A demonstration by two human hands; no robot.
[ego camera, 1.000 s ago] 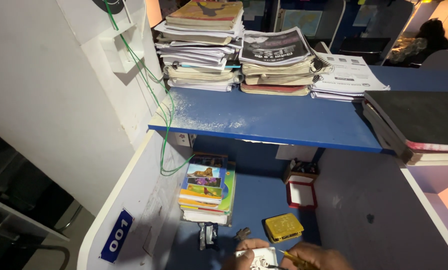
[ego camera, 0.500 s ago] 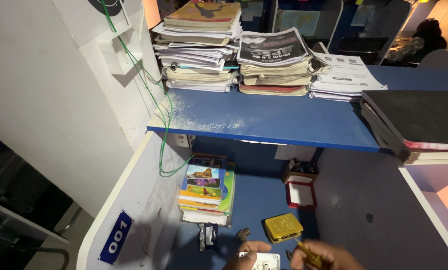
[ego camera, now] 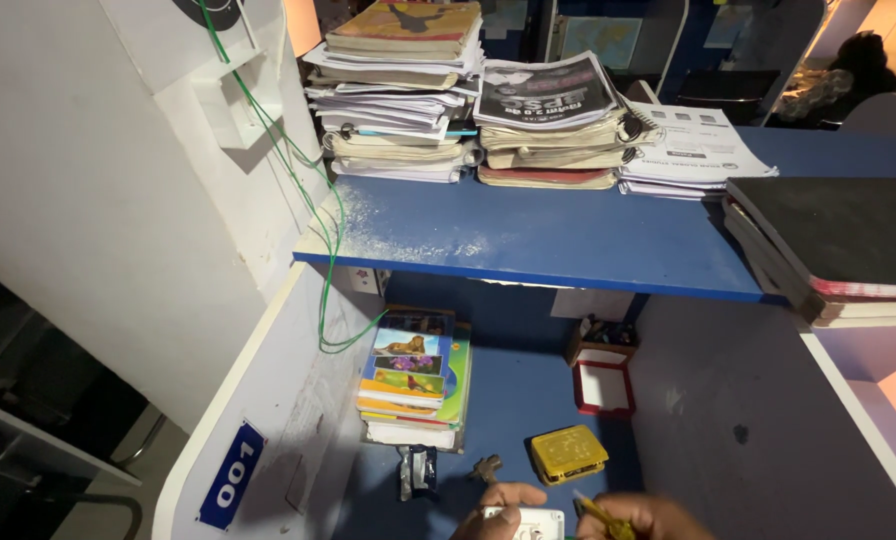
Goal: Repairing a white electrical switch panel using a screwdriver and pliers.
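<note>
At the bottom edge of the head view, my left hand (ego camera: pixel 498 505) grips a small white boxy object (ego camera: pixel 528 522) with its thumb on top. Just right of it, my right hand (ego camera: pixel 648 518) holds a thin yellow-handled tool (ego camera: pixel 600 515) whose tip points toward the white object. Both hands are cut off by the frame edge and hover over the blue desk (ego camera: pixel 513 385). A yellow box (ego camera: pixel 568 453) lies just beyond my hands, and a small metal piece (ego camera: pixel 488 468) lies left of it.
A stack of colourful books (ego camera: pixel 413 375) lies at the desk's left. A small red-rimmed open box (ego camera: pixel 604 388) sits farther back. The blue shelf (ego camera: pixel 558 240) above carries piles of papers (ego camera: pixel 398 90) and a dark book (ego camera: pixel 828 240). A green wire (ego camera: pixel 323 240) hangs down the white partition.
The white object and my hands have dropped lower in the frame, and the yellow tool has shifted closer to the white object. The desk items have not moved.
</note>
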